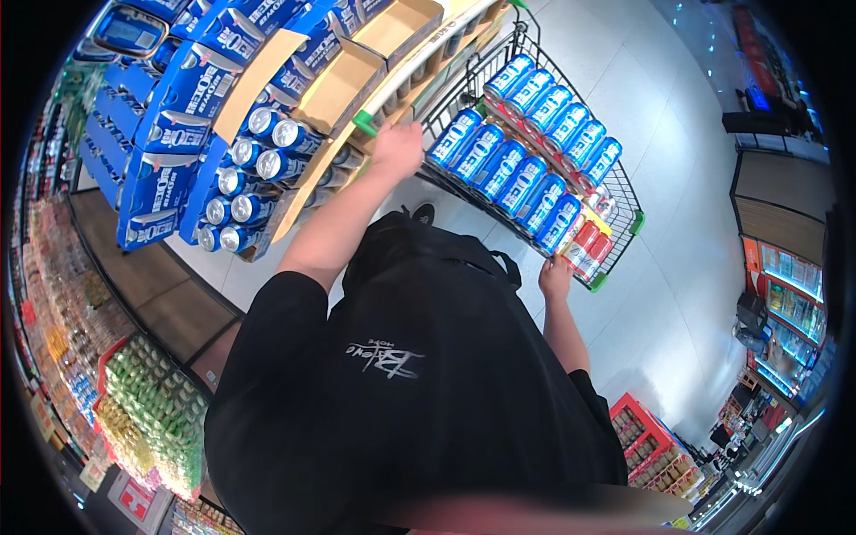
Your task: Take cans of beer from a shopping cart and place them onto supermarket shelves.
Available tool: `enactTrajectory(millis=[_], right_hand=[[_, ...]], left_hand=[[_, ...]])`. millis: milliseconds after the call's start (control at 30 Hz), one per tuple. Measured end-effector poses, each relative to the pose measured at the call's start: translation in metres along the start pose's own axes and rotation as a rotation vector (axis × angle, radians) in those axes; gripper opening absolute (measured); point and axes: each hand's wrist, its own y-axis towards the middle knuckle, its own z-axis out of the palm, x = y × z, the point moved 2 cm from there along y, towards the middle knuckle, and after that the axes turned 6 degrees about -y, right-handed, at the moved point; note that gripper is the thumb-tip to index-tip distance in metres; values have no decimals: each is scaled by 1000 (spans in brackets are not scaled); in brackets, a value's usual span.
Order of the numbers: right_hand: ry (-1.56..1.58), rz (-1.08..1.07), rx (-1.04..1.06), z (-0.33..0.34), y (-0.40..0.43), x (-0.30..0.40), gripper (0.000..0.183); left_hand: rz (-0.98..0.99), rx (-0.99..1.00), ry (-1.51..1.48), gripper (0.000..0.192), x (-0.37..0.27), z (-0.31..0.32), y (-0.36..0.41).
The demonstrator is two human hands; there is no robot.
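A black wire shopping cart (625, 190) with green corner pieces stands before me, angled to the right. My left hand (398, 148) is closed at its rear corner, beside the green end of the pale handle bar (435, 53). Farther along the near side, my right hand (556, 277) grips the rim by the front corner. Tall blue drink cans (520, 184) stand upright in the cart in two rows. Red-and-white cans (588, 249) sit at the front end, just beyond my right hand. My fingertips are partly hidden on both sides.
On the left rises a stack of blue can cartons (175, 144), with loose blue cans (257, 164) and cut-open cardboard trays (341, 87). Packed bottles (154, 394) fill a display at lower left. A red display rack (643, 435) stands lower right, and lit coolers (792, 307) line the far right.
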Motion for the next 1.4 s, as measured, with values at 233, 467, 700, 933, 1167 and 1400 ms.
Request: enactTrajectory(millis=[233, 467, 700, 933, 1167, 1400], right_hand=[[63, -5, -14, -22, -22, -5, 40], [152, -23, -171, -26, -41, -10, 38], [174, -22, -166, -17, -43, -21, 38], [573, 190, -293, -48, -41, -25, 36], [781, -227, -547, -165, -37, 118, 22], [612, -942, -513, -225, -44, 341, 32]], left_hand=[[-8, -5, 54, 18, -6, -7, -21], [-18, -51, 110, 18, -13, -14, -39], [-51, 21, 148, 20, -19, -15, -51], [-40, 7, 93, 20, -8, -16, -59], [185, -475, -123, 48, -5, -56, -104], [-288, -580, 28, 57, 82, -141, -167]])
